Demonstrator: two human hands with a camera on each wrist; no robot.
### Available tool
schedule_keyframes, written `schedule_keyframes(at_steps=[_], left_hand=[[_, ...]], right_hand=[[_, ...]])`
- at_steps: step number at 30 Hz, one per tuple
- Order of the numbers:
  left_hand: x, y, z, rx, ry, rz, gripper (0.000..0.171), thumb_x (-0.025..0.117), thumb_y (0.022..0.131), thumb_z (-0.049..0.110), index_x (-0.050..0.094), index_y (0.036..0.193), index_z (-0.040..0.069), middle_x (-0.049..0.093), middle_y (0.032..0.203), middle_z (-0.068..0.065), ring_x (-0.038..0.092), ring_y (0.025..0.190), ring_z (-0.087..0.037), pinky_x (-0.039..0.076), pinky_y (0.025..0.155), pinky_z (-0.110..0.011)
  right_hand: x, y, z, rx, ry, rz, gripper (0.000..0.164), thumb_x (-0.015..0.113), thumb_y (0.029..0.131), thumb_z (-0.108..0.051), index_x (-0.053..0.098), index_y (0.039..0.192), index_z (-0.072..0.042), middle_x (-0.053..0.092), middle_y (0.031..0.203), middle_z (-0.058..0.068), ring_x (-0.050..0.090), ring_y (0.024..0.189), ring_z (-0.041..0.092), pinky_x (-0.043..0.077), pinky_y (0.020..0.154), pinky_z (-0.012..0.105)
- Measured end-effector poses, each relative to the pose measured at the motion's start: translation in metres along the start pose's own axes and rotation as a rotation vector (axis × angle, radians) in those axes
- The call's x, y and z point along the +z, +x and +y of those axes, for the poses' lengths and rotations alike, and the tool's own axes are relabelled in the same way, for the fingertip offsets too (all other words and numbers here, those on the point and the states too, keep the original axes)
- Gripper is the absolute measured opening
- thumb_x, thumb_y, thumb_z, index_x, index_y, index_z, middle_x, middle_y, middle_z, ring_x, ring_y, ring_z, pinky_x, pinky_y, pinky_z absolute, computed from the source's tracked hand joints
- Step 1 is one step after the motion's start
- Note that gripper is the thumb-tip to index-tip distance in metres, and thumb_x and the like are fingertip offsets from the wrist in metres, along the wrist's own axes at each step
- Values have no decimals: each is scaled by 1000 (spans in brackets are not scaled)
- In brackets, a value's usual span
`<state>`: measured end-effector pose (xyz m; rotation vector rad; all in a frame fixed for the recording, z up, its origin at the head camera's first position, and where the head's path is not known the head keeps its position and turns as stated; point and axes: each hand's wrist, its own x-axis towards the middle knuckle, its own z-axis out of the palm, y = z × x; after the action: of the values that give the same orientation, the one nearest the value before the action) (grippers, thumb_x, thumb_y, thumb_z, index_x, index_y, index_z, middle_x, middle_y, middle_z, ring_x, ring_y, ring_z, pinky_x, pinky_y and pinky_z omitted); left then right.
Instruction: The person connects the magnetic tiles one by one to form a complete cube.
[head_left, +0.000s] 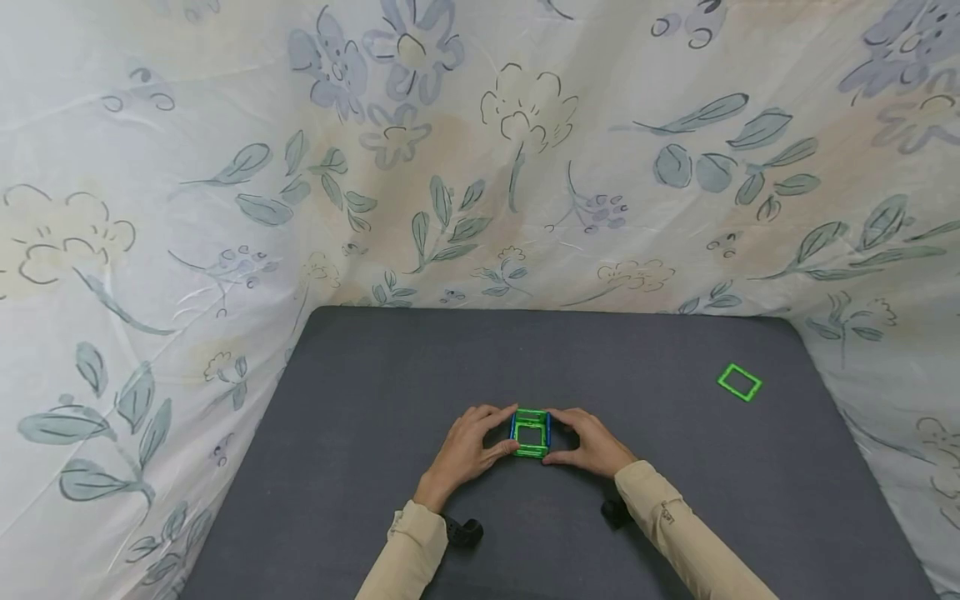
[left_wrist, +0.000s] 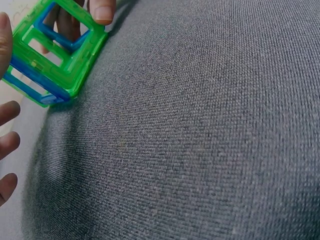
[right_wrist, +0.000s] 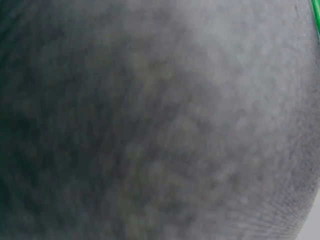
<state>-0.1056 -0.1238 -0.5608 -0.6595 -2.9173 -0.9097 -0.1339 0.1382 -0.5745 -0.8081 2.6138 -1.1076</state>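
A small cube of green and blue see-through magnetic tiles (head_left: 532, 452) stands on the grey cloth between my two hands. My left hand (head_left: 463, 448) grips its left side, with forefinger at the far corner and thumb at the near one. On the right side, my right hand (head_left: 596, 447) holds it the same way between thumb and forefinger. The left wrist view shows the cube's green frame (left_wrist: 75, 77) up close, with a blue tile on its side and fingertips around it. Only a green sliver (right_wrist: 317, 15) enters the right wrist view; the rest there is blurred cloth.
A single green square tile frame (head_left: 747, 374) lies flat at the back right of the grey table (head_left: 375, 375). Floral fabric (head_left: 450, 192) hangs behind the table and along its sides. Dark wrist-worn devices (head_left: 465, 533) sit below both cuffs.
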Motion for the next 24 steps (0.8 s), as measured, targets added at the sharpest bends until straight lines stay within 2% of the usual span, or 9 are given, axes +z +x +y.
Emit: schedule_keyframes(at_steps=[3,6,9,11,16,19,21,24], left_hand=[[0,0,0,5,1,4,63,67,94,49,54,150,25,67,130,-3,61,112,-20,50,92,-44],[0,0,0,9,4,9,62,67,94,49,54,150,26,67,130,-3,61,112,-21,50,91,-43],[0,0,0,7,-1,9,62,68,94,49,54,150,27,67,130,-2,61,113,-20,50,92,-43],[0,0,0,5,-9,12,62,68,94,48,54,150,27,67,130,-2,61,114,-20,50,93,-43],[0,1,-1,14,-1,22,62,68,94,49,54,150,26,67,130,-2,62,114,-20,50,92,-43],[0,1,-1,13,-1,18,63,67,94,50,54,150,25,67,130,-2,62,115,-21,50,92,-44],[0,1,-1,12,-5,18,63,67,94,50,54,150,26,67,130,-2,62,115,-21,50,93,-44],[0,-2,0,18,-17,18,62,69,94,48,55,150,24,67,129,-3,62,115,-22,50,93,-46]], right_hand=[[-5,0,1,-7,6,-15,82,88,79,-35,53,148,-7,64,137,16,64,119,33,55,96,49],[-20,-2,8,-22,8,9,82,88,80,-31,52,149,-5,62,140,18,62,122,36,56,95,49],[-46,-6,21,-14,-25,74,78,89,80,-25,54,146,-2,62,139,21,61,124,40,56,94,52],[-71,-8,33,17,-74,107,78,89,80,-25,54,145,0,61,138,24,60,123,44,54,95,57],[-138,-20,67,211,-205,100,88,87,82,-35,46,149,4,52,142,35,52,126,55,45,99,69],[-170,-32,89,353,-269,83,98,85,82,-43,38,152,7,45,142,43,45,126,61,40,99,73],[-186,-43,104,422,-303,75,104,85,81,-47,34,151,11,40,140,48,40,126,64,34,101,76],[-196,-61,127,503,-332,70,114,83,79,-53,28,150,17,33,139,54,34,125,68,28,103,77]])
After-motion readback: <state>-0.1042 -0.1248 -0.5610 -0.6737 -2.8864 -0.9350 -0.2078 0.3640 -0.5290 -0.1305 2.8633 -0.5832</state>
